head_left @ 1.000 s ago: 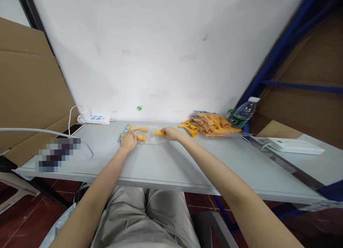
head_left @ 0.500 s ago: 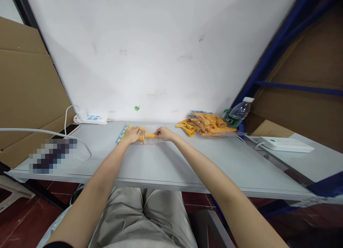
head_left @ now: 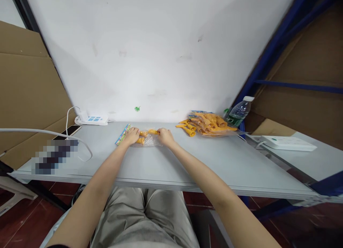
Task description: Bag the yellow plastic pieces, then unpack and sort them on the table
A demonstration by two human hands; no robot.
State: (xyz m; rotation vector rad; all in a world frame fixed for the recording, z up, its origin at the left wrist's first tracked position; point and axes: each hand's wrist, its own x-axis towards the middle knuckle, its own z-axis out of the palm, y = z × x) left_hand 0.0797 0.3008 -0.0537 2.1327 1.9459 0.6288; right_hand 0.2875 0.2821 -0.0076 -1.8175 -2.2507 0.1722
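A clear plastic bag with a colourful header card lies near the back of the grey table. Inside it are orange plastic pieces. My left hand rests on the bag's left part, fingers curled down on it. My right hand presses on the bag's right end, fingers bent over the plastic. To the right lies a pile of loose orange pieces on another clear bag.
A white power strip and a phone sit at the back left, with a white cable looping across. A water bottle stands at the back right, next to a second power strip. Cardboard lines both sides.
My right hand brought an orange piece leftward into the bag and now rests on the bag's right end. My left hand shifted slightly right along the bag.
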